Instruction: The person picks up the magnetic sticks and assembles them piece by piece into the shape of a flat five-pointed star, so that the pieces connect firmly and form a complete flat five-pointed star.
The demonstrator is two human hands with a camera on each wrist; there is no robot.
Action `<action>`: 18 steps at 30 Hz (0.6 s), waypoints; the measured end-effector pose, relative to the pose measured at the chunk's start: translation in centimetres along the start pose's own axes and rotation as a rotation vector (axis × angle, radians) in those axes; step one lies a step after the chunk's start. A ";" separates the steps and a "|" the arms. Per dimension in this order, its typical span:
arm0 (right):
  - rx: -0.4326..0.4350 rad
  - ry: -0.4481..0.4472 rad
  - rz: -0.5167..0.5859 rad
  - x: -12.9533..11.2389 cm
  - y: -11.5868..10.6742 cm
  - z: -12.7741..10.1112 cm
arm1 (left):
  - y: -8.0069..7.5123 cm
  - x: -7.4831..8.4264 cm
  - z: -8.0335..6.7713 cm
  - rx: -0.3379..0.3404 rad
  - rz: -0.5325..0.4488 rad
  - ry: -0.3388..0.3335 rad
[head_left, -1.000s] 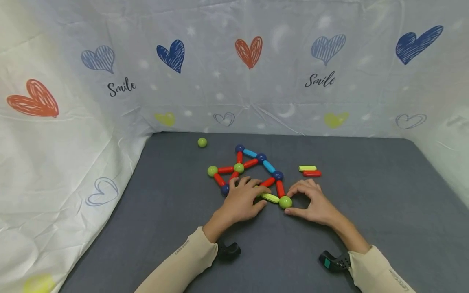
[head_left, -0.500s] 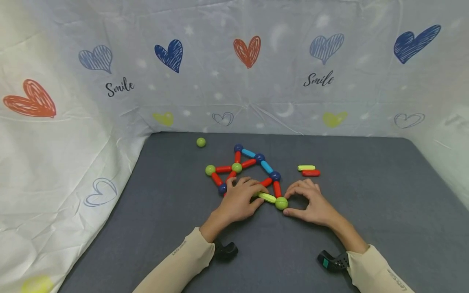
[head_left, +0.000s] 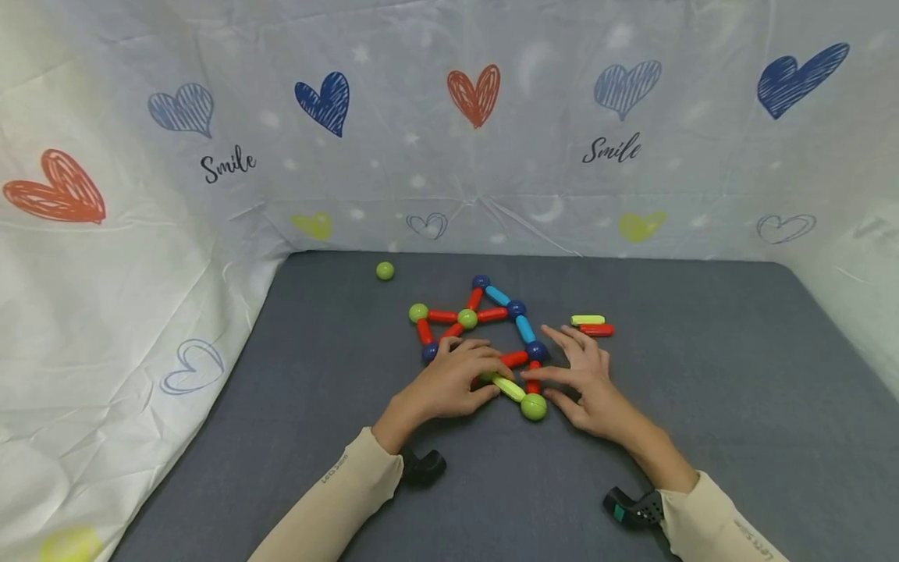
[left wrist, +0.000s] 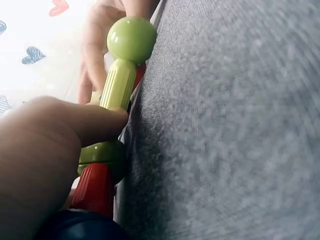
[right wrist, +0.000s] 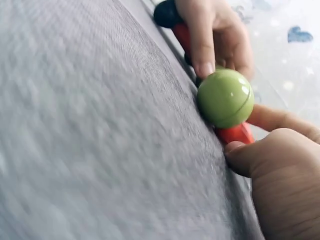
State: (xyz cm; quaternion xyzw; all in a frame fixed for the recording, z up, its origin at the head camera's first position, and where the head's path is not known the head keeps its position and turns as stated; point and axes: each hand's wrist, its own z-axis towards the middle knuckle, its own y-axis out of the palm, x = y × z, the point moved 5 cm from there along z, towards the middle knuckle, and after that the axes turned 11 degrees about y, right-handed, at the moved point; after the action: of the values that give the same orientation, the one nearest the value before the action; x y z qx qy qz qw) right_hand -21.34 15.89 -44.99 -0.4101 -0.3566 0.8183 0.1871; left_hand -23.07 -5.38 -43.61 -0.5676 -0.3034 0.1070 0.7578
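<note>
A flat figure of red, blue and yellow-green rods joined by balls (head_left: 467, 318) lies on the grey table (head_left: 702, 375). My left hand (head_left: 456, 382) covers its near left part, and thumb and fingers pinch the yellow-green rod (head_left: 507, 386) (left wrist: 116, 85). That rod ends in a green ball (head_left: 534, 407) (left wrist: 131, 40) (right wrist: 225, 98). My right hand (head_left: 586, 386) lies just right of it with fingers spread and straight. Its index finger and thumb tip (right wrist: 240, 157) touch the short red rod (head_left: 532, 384) (right wrist: 235, 134) behind the ball.
A loose green ball (head_left: 384, 271) sits at the back left of the table. A loose yellow-green rod (head_left: 588, 320) and red rod (head_left: 595, 330) lie side by side, right of the figure. A heart-printed cloth (head_left: 140, 234) walls three sides.
The figure has turned, its far part shifting right and the near green ball coming toward me. My right hand's fingers went from curled round that ball to spread out.
</note>
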 end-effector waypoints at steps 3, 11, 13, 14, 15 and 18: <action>-0.032 -0.018 -0.022 -0.5 0.3 0.0 | 0.0 0.1 0.0 -0.005 -0.003 0.020; -0.043 0.008 0.067 -0.5 0.5 0.0 | 0.0 0.1 0.0 -0.016 0.016 0.016; -0.048 0.016 0.094 -0.4 0.5 0.0 | 0.0 0.1 0.0 -0.019 0.018 0.015; -0.049 0.023 0.099 -0.4 0.5 0.0 | 0.0 0.1 0.0 -0.017 0.017 0.016; -0.047 0.032 0.102 -0.3 0.5 0.0 | 0.0 0.1 0.0 -0.014 0.016 0.017; -0.032 0.076 0.100 -0.1 0.4 0.0 | -0.1 0.0 -0.1 0.004 0.006 0.023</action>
State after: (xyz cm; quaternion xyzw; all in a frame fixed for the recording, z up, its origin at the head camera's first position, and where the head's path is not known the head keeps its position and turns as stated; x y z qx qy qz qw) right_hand -21.29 15.58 -45.31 -0.4613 -0.3414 0.8045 0.1530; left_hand -22.99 -5.45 -43.56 -0.5681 -0.2930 0.1032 0.7621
